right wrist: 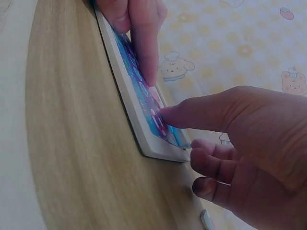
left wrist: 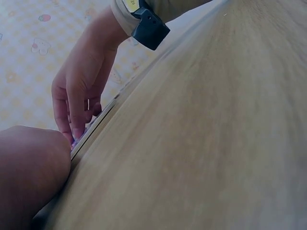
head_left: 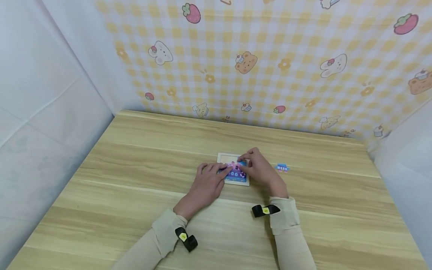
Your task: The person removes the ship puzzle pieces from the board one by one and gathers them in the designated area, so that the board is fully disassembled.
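A small jigsaw puzzle in a white frame (head_left: 221, 155) lies flat on the table, with blue, purple and pink pieces (right wrist: 144, 91) fitted in its lower part. At its upper left a pale bare patch of the tray shows. My left hand (head_left: 208, 183) rests over the left side, its index finger stretched out and pressing the pink area. From the right, my right hand (head_left: 261, 170) presses the pieces with an extended thumb (right wrist: 194, 112), and its index finger reaches the upper right part. The right hand's other fingers are loosely bent beside the frame.
One loose blue-and-pink puzzle piece (head_left: 282, 167) lies on the wooden table (head_left: 141, 157), right of the right hand. A yellow checked cloth (head_left: 219, 67) with cartoon prints hangs behind the table. Black straps (head_left: 265, 210) with camera mounts sit on both sleeves.
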{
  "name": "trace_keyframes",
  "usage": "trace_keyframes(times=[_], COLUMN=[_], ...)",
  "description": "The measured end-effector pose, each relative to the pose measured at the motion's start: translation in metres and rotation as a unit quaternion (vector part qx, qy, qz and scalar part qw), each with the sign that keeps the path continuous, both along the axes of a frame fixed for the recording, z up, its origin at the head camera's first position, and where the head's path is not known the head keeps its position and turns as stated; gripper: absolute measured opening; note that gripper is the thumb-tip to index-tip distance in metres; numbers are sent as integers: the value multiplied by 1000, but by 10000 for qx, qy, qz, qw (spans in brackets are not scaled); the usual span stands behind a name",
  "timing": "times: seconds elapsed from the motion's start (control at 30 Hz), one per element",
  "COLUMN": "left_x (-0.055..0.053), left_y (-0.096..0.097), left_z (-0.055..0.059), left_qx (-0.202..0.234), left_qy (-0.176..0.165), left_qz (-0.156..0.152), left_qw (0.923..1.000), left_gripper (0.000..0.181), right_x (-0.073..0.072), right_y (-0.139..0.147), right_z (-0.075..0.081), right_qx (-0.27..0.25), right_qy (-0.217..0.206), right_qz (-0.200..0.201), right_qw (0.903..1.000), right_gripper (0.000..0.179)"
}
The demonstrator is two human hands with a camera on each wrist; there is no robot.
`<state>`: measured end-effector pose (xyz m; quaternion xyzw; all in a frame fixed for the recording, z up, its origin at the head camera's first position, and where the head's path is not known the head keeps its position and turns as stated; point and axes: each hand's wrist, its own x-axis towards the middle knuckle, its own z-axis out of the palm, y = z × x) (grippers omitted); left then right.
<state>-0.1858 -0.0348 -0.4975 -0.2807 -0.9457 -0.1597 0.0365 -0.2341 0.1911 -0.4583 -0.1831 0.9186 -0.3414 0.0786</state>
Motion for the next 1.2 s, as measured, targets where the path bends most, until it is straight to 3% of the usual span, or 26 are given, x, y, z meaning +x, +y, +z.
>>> trace_keyframes(times=[0.2,0.47,0.67,0.9,1.03,1.2], left_x=[1,3,2,3,4,4], left_y=[0,0,0,0,0,0], left_z=[0,2,2,-1,-1,1], left_qx=[-2,71,134,53,159,209], left_qy=[-8,7,-34,84,73,30], left_qz=[19,20,24,39,9,3], left_qw=[10000,10000,9999,9999,9998,9998], left_gripper=[46,45,45,45,44,45], right_x=[-1,-1,0,18,36,53], right_y=[0,1,12,72,115,153], right_z=[-3,-3,3,16,17,13], right_qx=[-74,-456,-999,-1487,-1262,-872], right_qy=[258,174,266,638,771,432], right_qz=[-38,-151,-657,-1577,-2156,-2588], right_qw=[9996,9987,9925,9742,9652,9610], right_gripper=[16,22,34,30,28,32])
